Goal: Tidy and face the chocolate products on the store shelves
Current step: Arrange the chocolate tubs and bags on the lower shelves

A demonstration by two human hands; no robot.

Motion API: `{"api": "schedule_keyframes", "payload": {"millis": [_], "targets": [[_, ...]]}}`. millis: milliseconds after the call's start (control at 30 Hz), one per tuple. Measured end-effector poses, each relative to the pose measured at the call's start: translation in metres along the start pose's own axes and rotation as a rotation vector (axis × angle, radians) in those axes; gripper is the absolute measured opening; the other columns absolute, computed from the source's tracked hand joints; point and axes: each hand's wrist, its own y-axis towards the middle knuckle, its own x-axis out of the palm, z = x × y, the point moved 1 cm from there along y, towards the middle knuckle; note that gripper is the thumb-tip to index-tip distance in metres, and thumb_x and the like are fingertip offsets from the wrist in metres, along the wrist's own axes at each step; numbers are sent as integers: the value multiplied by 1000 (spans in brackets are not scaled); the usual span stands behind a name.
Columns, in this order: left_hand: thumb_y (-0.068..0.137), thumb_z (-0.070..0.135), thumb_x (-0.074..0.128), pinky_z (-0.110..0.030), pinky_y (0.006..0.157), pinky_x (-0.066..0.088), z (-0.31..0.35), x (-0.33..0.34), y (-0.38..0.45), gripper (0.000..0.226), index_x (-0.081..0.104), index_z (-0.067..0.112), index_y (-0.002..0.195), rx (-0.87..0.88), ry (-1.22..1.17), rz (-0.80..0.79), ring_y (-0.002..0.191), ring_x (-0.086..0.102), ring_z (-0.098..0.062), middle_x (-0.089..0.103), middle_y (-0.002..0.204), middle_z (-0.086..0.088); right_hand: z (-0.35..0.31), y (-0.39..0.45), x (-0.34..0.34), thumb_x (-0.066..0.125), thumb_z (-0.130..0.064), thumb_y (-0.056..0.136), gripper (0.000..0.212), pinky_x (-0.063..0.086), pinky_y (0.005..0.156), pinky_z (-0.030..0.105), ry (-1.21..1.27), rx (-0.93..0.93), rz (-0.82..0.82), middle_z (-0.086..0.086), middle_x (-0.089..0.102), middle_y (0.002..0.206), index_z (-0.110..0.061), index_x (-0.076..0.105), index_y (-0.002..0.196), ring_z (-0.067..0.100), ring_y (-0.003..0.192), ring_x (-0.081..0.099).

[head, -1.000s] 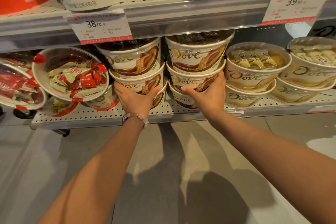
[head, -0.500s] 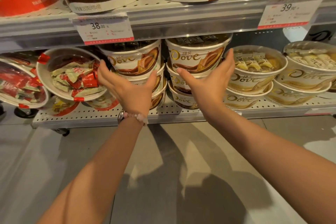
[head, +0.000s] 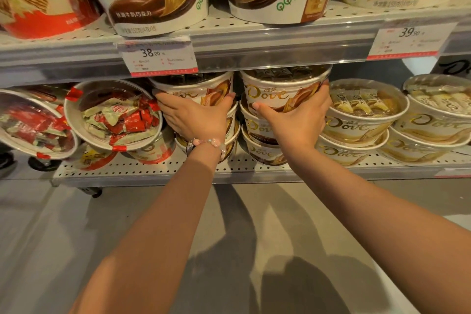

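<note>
Facing step, judged: both hands square the top brown Dove tubs so logos front | left hand fingers spread, curled round the left-stack top tub | right hand spread, cupping the right-stack top tub; both tubs beyond the palms on lower shelf.

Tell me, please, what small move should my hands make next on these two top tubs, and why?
Probably turn the left tub a little: the left hand covers part of its logo, while the right tub, held by the right hand, already shows Dove squarely.
</note>
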Motion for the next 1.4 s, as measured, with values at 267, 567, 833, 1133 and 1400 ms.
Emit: {"api": "schedule_keyframes", "payload": {"millis": [267,567,833,1133,1400], "targets": [[51,56,83,-37,117,11,-3,-1,-1,133,8,1,147,6,30,-41,143,11,-28,13,154,-15,4,6,-2,86,-53,52,123,31,113,42,13,-25,-41,6,29,147,-13,17,147,23,138,30],[47,56,84,-34,116,15,-3,-9,5,132,12,2,144,60,27,-91,141,18,-25,21,150,-13,6,8,-6,78,-65,51,116,38,107,49,-13,-62,-64,0,43,141,-17,25,142,21,131,41],[47,56,84,-31,114,11,-4,-10,4,134,9,4,145,55,7,-113,142,14,-24,18,152,-11,9,5,-4,71,-73,47,118,39,106,49,-31,-73,-65,-2,44,138,-18,25,141,19,130,43],[47,53,85,-33,115,17,6,-17,3,134,9,0,144,29,28,-163,141,19,-27,21,150,-14,6,7,-8,81,-60,53,118,36,110,44,-60,-84,-114,4,37,142,-11,22,143,22,134,36],[59,37,85,-35,116,15,24,-35,0,125,3,-4,144,-20,-17,-294,141,12,-27,15,151,-16,-17,-9,-33,81,-37,67,95,33,111,41,105,-40,-196,5,38,142,-12,28,142,19,132,37]]}}
